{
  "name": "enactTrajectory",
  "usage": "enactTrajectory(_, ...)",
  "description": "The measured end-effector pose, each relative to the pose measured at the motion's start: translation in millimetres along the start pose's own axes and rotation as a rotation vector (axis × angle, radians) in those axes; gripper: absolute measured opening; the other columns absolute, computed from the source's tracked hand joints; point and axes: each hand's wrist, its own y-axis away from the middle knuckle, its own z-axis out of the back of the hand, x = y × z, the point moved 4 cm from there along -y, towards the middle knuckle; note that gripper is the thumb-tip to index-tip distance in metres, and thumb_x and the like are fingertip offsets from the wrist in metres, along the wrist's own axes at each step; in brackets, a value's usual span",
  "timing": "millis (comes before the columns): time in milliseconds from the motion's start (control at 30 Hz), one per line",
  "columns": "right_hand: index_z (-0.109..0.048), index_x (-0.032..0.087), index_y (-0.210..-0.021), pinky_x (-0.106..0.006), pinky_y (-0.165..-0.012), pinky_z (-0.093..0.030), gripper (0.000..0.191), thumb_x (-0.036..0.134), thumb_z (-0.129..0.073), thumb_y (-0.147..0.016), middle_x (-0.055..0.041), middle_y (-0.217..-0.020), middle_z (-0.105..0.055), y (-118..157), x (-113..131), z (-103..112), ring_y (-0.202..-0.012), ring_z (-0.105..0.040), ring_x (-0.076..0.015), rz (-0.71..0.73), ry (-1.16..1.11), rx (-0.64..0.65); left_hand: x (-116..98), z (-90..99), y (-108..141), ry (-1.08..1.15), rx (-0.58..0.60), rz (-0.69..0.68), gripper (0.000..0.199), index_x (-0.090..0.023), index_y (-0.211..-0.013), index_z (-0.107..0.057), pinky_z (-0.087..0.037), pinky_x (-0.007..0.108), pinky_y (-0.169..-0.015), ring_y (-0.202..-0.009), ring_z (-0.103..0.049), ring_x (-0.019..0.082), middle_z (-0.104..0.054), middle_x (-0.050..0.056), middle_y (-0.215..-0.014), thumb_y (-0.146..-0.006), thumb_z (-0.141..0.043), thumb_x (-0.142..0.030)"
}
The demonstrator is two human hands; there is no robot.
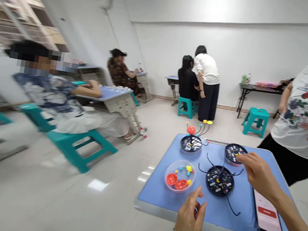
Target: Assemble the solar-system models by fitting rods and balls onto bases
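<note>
The right hand [259,175] lies extended across the table [156,187], its fingertips [240,157] at the edge of a black dish [234,150]; contact is hard to make out. The curled fingers of the left hand [189,224] hide any pinch, beside a clear bowl [166,176] and a black disc [213,186].

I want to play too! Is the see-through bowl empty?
Not empty: the clear plastic bowl holds red pieces and small yellow balls.
</note>
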Motion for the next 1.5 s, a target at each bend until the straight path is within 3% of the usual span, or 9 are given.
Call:
enactTrajectory(200,-0.063,0.026,-0.112,-0.038,-0.074,-0.055,0.03,0.013,-0.045,-0.092,-0.0074,-0.098,-0.071,11,79,3,-0.094,-0.065,-0.0266,0.115,-0.158,0.048,17,72.8,12,-0.32,-0.233,-0.128,0.025,-0.02,-0.112,-0.064,-0.054,0.021,-0.058,-0.075,-0.067,0.013,-0.068,0.008,-0.1,-0.09,-0.055,-0.011)
enactTrajectory(333,-0.066,0.024,-0.108,-0.03,-0.07,-0.057,0.029,0.017,-0.041,-0.095,-0.0084,-0.098,-0.072,24,130,-41,-0.086,-0.069,-0.0213,0.062,-0.219,0.189,47,99.8,-20,-0.456,-0.169,-0.039,0.022,-0.021,-0.107,-0.067,-0.059,0.031,-0.071,-0.094,-0.066,0.02,-0.063,0.011,-0.116,-0.092,-0.052,-0.019)
enactTrajectory(433,-0.07,0.02,-0.093,-0.028,-0.061,-0.053,0.034,0.011,-0.037,-0.094,-0.0075,-0.086,-0.071,21,142,-93,-0.072,-0.066,-0.0189,-0.016,-0.126,0.316,60,96.7,-39,-0.491,-0.022,-0.059,0.023,-0.022,-0.108,-0.068,-0.057,0.042,-0.085,-0.108,-0.06,0.025,-0.055,0.012,-0.131,-0.09,-0.053,-0.021)
enactTrajectory(533,-0.07,0.017,-0.084,-0.03,-0.064,-0.05,0.036,0.003,-0.037,-0.088,-0.0088,-0.084,-0.071,8,136,-134,-0.077,-0.063,-0.0214,-0.1,0.012,0.396,65,88.6,-45,-0.544,0.072,-0.111,0.022,-0.02,-0.103,-0.069,-0.05,0.052,-0.096,-0.118,-0.052,0.03,-0.056,0.014,-0.13,-0.086,-0.055,-0.019)
enactTrajectory(667,-0.071,0.017,-0.078,-0.031,-0.075,-0.048,0.034,-0.003,-0.043,-0.081,-0.0092,-0.088,-0.071,-9,130,-161,-0.093,-0.06,-0.0246,-0.131,0.073,0.547,71,83.6,-44,-0.552,0.138,-0.1,0.019,-0.016,-0.097,-0.069,-0.05,0.052,-0.096,-0.118,-0.052,0.031,-0.056,0.016,-0.127,-0.085,-0.053,-0.017)
enactTrajectory(967,-0.067,0.017,-0.101,-0.031,-0.072,-0.045,0.022,0.009,-0.052,-0.086,-0.0129,-0.106,-0.065,-31,126,-174,-0.098,-0.059,-0.027,-0.167,0.206,0.653,66,84.4,-48,-0.567,0.171,-0.045,0.016,-0.017,-0.087,-0.068,-0.051,0.046,-0.091,-0.109,-0.055,0.029,-0.054,0.016,-0.127,-0.083,-0.053,-0.015)
enactTrajectory(1133,-0.07,0.016,-0.094,-0.032,-0.077,-0.047,0.025,0.009,-0.046,-0.092,-0.0127,-0.1,-0.069,-38,127,-185,-0.102,-0.061,-0.0273,-0.15,0.19,0.705,63,84.2,-65,-0.748,0.164,-0.012,0.025,-0.013,-0.105,-0.067,-0.05,0.043,-0.089,-0.105,-0.055,0.029,-0.057,0.016,-0.117,-0.085,-0.053,-0.021)
enactTrajectory(1333,-0.068,0.013,-0.099,-0.03,-0.069,-0.049,0.03,0.004,-0.04,-0.093,-0.0147,-0.097,-0.071,-43,132,-178,-0.094,-0.066,-0.0261,-0.218,0.278,0.569,63,77.1,-90,-1.028,0.398,0.127,0.025,-0.014,-0.084,-0.071,-0.048,0.039,-0.079,-0.091,-0.058,0.028,-0.063,0.013,-0.092,-0.088,-0.047,-0.015)
enactTrajectory(1500,-0.063,0.014,-0.09,-0.026,-0.054,-0.04,0.024,0.0,-0.046,-0.082,-0.0125,-0.085,-0.071,-17,148,-157,-0.066,-0.064,-0.0205,-0.292,0.168,0.41,58,75.3,-96,-0.98,0.313,0.095,0.023,-0.017,-0.077,-0.066,-0.045,0.033,-0.069,-0.082,-0.058,0.024,-0.061,0.01,-0.085,-0.087,-0.045,-0.013)
